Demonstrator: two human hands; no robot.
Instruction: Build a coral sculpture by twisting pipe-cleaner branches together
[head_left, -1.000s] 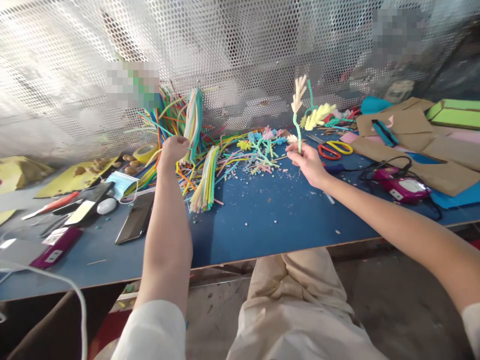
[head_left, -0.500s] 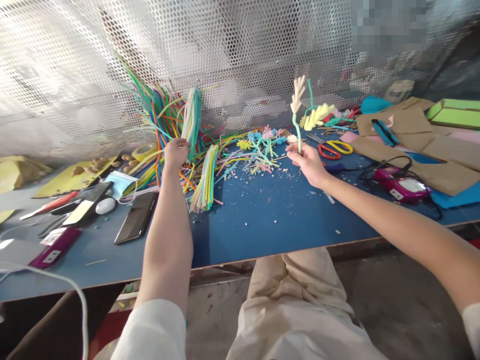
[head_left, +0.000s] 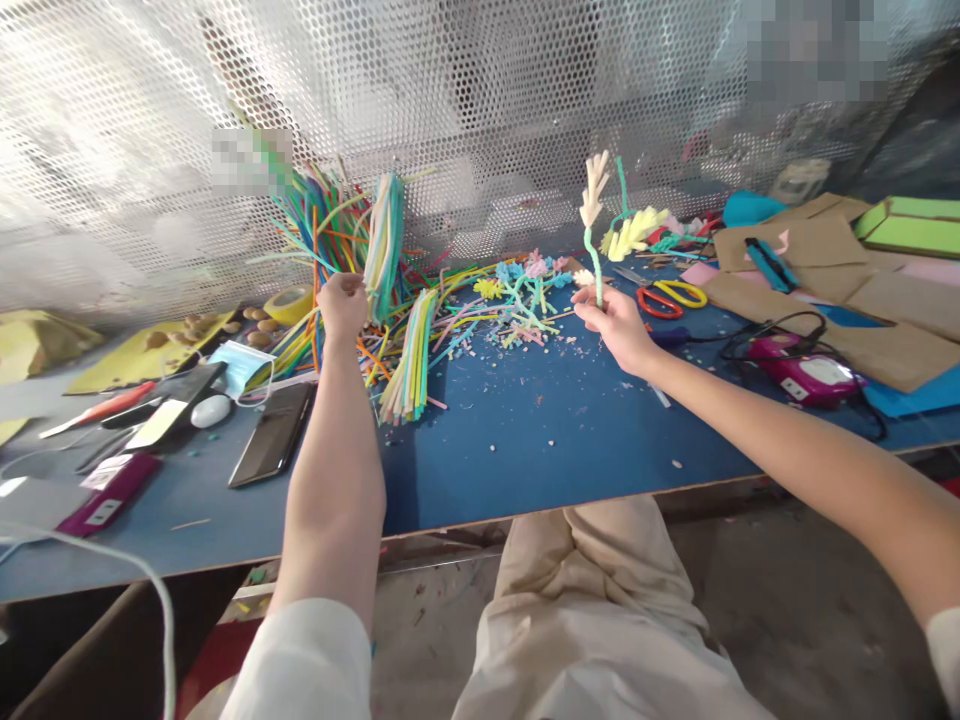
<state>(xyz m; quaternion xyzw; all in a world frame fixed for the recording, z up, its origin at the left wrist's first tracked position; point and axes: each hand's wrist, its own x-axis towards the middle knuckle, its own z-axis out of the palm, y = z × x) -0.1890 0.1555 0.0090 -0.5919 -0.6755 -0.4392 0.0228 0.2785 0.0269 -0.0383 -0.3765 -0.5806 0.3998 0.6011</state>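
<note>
My right hand (head_left: pixel 616 328) is closed around the lower stem of a pipe-cleaner sprig (head_left: pixel 593 260), held upright over the table. The sprig has a cream leafy tip, a yellow leafy branch to the right and a bare green end. At the left, my left hand (head_left: pixel 343 305) is beside a standing bundle of pastel pipe cleaners (head_left: pixel 384 245), its fingers curled together. Whatever is between those fingers, I cannot make out. Behind it rises a heap of multicoloured pipe cleaners (head_left: pixel 322 215). A second pastel bundle (head_left: pixel 410 365) leans on the table nearby.
Small pipe-cleaner flowers (head_left: pixel 534 285) and clippings lie mid-table. Scissors (head_left: pixel 670 296), a magenta corded device (head_left: pixel 802 370) and brown paper (head_left: pixel 892 300) are at right. A phone (head_left: pixel 271 435), face mask (head_left: pixel 241 368) and tape roll (head_left: pixel 291 304) sit at left. Perforated metal (head_left: pixel 510 110) stands behind.
My left hand has shifted slightly left, away from the standing pastel bundle. My right hand and the sprig have stayed almost still.
</note>
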